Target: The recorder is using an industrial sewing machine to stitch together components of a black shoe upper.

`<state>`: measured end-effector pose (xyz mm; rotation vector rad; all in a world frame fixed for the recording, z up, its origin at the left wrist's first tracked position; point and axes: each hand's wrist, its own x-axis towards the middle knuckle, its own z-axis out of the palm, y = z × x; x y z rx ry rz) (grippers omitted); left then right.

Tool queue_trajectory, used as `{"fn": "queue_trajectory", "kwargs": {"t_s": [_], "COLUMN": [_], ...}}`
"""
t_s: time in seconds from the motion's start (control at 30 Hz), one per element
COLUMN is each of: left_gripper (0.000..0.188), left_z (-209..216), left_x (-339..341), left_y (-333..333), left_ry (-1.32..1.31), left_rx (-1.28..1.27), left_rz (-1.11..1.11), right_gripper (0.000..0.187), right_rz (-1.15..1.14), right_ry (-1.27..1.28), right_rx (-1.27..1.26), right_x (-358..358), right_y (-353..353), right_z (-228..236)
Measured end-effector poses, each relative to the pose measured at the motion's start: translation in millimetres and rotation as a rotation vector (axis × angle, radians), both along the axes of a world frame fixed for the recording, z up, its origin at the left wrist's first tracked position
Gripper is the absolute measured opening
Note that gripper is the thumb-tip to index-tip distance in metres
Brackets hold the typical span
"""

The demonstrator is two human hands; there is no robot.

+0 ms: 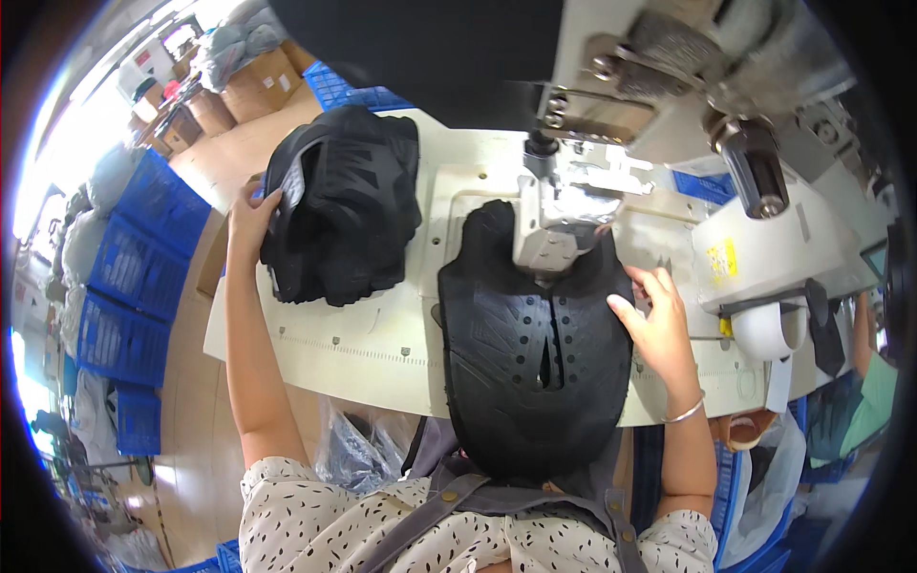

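Black panel under the sewing head, right hand at its edge, left hand at the stack

Panel point(521, 411) lies flat on the pale table point(382, 334), notched upper end straddling the sewing head point(554, 229), rounded end hanging over the front edge toward the lap. Centre slot with a row of dots down each side

Handling, my read: light, flexible but padded enough to keep its shape; surface looks matt, so probably not slippery. Not fragile, though the slot is likely the floppy zone. Best hold is flat fingers on the outer rim, both sides, clear of the head; the overhang may drag a bit, so support it from below

Right hand point(661, 327): thumb and fingertips at the panel's right rim, fingers loosely spread, no clench visible. Forearm rises from lower right, bangle point(684, 411) at the wrist, fingers pointing up and left

Left hand point(250, 222): at the left side of the crumpled black stack point(349, 215), thumb against its edge, fingers curled. Can't tell whether it pinches a layer or only rests there. Forearm runs up steeply, elbow low and outboard
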<state>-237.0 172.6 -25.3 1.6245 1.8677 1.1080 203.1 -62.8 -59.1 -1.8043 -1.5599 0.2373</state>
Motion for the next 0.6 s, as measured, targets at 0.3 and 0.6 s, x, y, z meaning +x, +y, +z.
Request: {"fn": "queue_trajectory", "kwargs": {"t_s": [0.3, 0.6], "left_gripper": [0.065, 0.095], "left_z": [-18.4, -28.6], "left_x": [162.3, 176.8], "left_y": [-157.9, -159.4], "left_ry": [0.423, 0.350], "left_rx": [0.474, 0.119], "left_rz": [-0.784, -0.853], "right_gripper": [0.009, 0.024], "right_rz": [-0.062, -0.092], "right_ry": [0.044, 0.024], "right_rx": [0.153, 0.293], "right_x": [5.0, 2.5], "right_y": [8.1, 9.5], "right_z": [-4.1, -9.1]}}
